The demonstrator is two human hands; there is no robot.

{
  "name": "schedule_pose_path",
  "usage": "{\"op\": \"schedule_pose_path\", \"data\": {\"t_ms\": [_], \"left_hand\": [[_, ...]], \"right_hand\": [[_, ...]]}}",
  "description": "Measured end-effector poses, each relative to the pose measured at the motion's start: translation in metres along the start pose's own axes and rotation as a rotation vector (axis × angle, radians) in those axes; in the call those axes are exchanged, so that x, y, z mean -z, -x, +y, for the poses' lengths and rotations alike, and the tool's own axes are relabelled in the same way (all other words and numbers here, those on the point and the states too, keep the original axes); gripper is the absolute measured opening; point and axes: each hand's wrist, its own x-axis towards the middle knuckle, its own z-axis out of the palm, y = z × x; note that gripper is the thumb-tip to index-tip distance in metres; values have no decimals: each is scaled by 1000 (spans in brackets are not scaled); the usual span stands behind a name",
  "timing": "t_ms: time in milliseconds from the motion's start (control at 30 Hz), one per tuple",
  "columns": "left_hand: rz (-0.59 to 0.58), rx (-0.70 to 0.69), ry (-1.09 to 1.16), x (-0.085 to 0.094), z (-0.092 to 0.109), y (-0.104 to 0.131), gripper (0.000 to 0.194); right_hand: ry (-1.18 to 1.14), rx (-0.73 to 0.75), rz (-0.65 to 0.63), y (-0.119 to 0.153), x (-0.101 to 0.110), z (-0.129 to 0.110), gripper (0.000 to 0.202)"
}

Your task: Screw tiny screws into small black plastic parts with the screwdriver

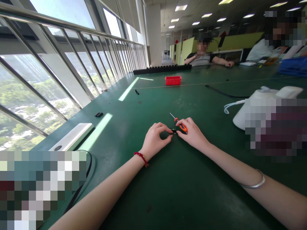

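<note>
A small black part (172, 130) lies between my two hands, low over the green table (153, 179). The thumb and index finger of my left hand (157, 139) pinch its left side. My right hand (193, 132) has its thumb at the part's right end. An orange and black screwdriver (182, 127) sits under the curled fingers of that same hand, its thin metal shaft pointing away and to the left. Whether the right fingertips also grip the black part is too small to tell.
Beyond my hands are a red bin (173, 80), a long black strip (163, 68) and small black pieces (98, 114). A white box (72, 136) lies left by the railing (96, 60). At right stands a white object (254, 107), partly blurred. Two people sit across the table.
</note>
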Motion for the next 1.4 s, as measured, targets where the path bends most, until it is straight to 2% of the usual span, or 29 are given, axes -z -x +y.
{"op": "schedule_pose_path", "data": {"t_ms": [167, 367, 500, 633, 733, 900, 967, 1033, 1100, 1233, 1300, 1400], "left_hand": [[-77, -24, -51, -3, -5, 0, 5], [-144, 122, 15, -8, -12, -11, 5], [-115, 130, 40, -10, -7, -11, 6], [10, 128, 20, -3, -4, -6, 6], [156, 209, -65, 20, -17, -7, 7], [488, 478, -316, 89, -68, -4, 16], [526, 656, -417, 114, -86, 4, 23], [506, 836, -479, 132, -98, 13, 28], [485, 925, -495, 142, -105, 20, 29], [402, 996, -489, 149, -113, 28, 32], [439, 978, -503, 151, -116, 28, 32], [560, 881, -536, 153, -121, 27, 31]], "right_hand": [[-62, -58, 68, 1, 1, 4, 24], [-44, -118, 62, -2, 2, -1, 18], [-33, -138, 37, -2, 3, -4, 14], [-30, -115, 11, 3, 5, -4, 16], [-31, -103, -41, 6, 9, -3, 17], [3, -86, -94, 9, 11, -4, 17], [34, -79, -103, 9, 10, -5, 17], [64, -70, -110, 9, 10, -5, 17], [85, -64, -106, 10, 10, -5, 17], [102, -67, -114, 10, 11, -5, 18], [101, -71, -129, 10, 11, -6, 19], [106, -72, -135, 10, 12, -7, 19]]}}
